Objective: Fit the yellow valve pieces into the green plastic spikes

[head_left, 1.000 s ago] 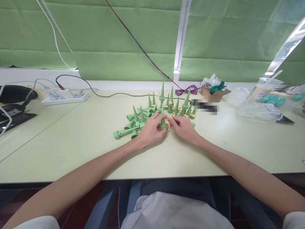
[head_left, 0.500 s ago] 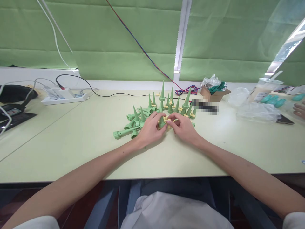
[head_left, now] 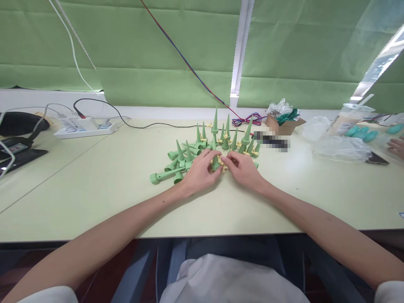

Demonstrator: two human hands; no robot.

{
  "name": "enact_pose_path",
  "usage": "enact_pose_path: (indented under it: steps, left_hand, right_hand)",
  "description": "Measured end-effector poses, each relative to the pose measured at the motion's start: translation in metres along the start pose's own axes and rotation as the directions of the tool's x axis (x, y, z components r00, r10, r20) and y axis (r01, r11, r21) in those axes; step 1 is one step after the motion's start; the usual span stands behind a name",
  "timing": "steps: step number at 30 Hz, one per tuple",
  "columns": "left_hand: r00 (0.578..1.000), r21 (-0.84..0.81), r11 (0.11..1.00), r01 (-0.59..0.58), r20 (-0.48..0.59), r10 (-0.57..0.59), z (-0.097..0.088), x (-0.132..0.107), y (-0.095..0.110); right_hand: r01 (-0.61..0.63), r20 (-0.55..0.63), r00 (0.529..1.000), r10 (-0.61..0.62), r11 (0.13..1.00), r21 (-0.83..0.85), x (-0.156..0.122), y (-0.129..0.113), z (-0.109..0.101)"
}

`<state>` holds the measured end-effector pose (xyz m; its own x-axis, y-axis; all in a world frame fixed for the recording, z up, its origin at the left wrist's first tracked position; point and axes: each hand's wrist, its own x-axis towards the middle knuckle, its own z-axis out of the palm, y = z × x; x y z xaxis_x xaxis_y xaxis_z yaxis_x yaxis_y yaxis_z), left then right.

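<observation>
A green, tapering plastic spike (head_left: 215, 162) is held upright, clamped between thumb and fingers of the left hand (head_left: 201, 172), before similar spikes (head_left: 180, 154); the right hand's (head_left: 244, 167) fingertips are bunched alongside, their grip hidden.

Green spikes (head_left: 180, 157): plastic, smooth, matt
Tabletop (head_left: 94, 189): smooth, faint sheen
Blinds (head_left: 151, 54): cloth-like, matt
Box (head_left: 286, 128): cardboard, matt
Clear bag (head_left: 342, 149): thin plastic, crinkled, glossy

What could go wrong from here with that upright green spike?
The left hand steadies the green spike close to other upright spikes, so a slip might topple neighbours. The right hand's fingers hide their contact point, so misalignment may go unnoticed. Small yellow pieces nearby could get scattered.
</observation>
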<state>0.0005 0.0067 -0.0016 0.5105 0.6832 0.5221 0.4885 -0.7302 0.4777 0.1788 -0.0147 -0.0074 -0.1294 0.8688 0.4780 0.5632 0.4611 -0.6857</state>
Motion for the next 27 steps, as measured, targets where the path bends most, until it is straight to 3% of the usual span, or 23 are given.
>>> enact_pose_path:
  steps: [10,15,27]
  left_hand:
    - [1.0,0.015,1.0,0.01,0.002,-0.01,-0.0004,-0.0002,0.0014]
    - [0.999,0.019,0.999,0.046,-0.025,-0.045,-0.0008,0.0002,0.0008]
    - [0.999,0.014,0.999,0.04,0.005,-0.04,0.0002,-0.0001,0.0006]
  right_hand:
    - [-0.044,-0.055,0.998,0.042,0.998,-0.035,-0.0001,-0.0024,-0.001]
    - [-0.059,-0.012,0.998,0.06,0.997,0.057,-0.0015,-0.004,-0.0015]
    - [-0.017,0.019,1.0,0.017,0.999,0.04,-0.0002,-0.0025,-0.0003]
